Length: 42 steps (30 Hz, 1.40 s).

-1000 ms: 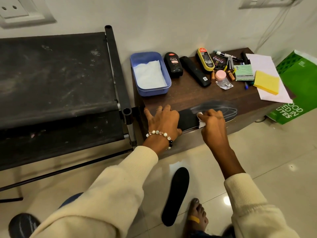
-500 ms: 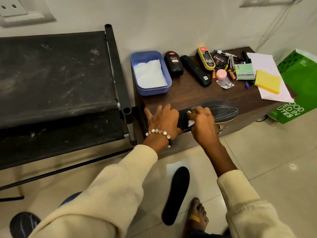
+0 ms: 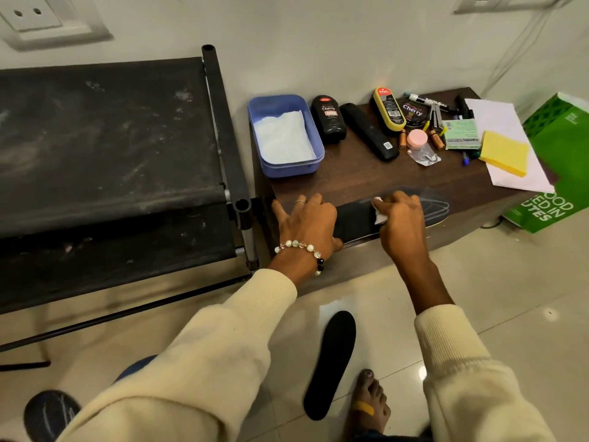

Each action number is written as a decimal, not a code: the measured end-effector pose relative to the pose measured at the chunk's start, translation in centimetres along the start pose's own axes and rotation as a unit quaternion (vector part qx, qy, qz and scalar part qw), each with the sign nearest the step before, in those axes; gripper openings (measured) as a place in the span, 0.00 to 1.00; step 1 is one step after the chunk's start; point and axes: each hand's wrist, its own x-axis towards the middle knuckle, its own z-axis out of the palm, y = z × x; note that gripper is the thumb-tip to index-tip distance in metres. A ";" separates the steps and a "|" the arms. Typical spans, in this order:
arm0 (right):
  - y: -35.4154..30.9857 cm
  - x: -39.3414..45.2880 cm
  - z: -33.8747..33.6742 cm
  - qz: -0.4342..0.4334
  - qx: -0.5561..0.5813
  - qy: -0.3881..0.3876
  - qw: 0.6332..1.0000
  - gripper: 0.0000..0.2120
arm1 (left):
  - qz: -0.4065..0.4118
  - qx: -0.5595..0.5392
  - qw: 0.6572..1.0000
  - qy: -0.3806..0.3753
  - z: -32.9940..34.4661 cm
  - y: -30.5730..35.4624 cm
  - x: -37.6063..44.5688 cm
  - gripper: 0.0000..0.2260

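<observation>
Folding cot: a black fabric cot [image 3: 105, 145] on a metal frame fills the left, hard against the wall.
Blue tub: a plastic tub [image 3: 314, 145] with white paper in it stands at the table's back left corner.
Left hand: the left hand [image 3: 307, 223], in a bead bracelet, lies with fingers spread flat, pressing down one end of the insole at the table's front edge.
Insole: a black insole [image 3: 353, 220] lies along the front edge of the dark wooden table [image 3: 366, 178], pinned between both hands.
Spare insole: a second black insole [image 3: 331, 362] lies on the floor tiles below, just beside a bare foot [image 3: 369, 406].
Wipe: a small white wipe [image 3: 379, 215] sits on the insole's top face.
Right hand: the right hand [image 3: 400, 218] has its fingers curled over the wipe, holding it against the insole.
Polish bottle: a black bottle [image 3: 328, 119] stands beside the tub, ahead of assorted small items.
Sponge: a yellow sponge [image 3: 503, 153] rests on white paper at the table's right end.
Bag: a green bag [image 3: 561, 161] leans at the far right.
</observation>
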 end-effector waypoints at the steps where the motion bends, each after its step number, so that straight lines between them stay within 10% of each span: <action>1: -0.2 0.0 0.0 -0.001 -0.003 0.004 1.000 0.23 | 0.001 0.001 1.000 0.001 0.0 -0.1 0.0 0.22; 6: -2.7 -0.2 0.3 -0.103 0.008 -0.005 0.995 0.20 | 0.000 -0.006 1.000 0.009 0.1 -0.1 0.2 0.20; 42: 0.8 -0.5 -0.5 -0.007 0.018 -0.001 1.000 0.22 | -0.006 0.002 1.000 0.002 -0.3 -0.1 0.0 0.22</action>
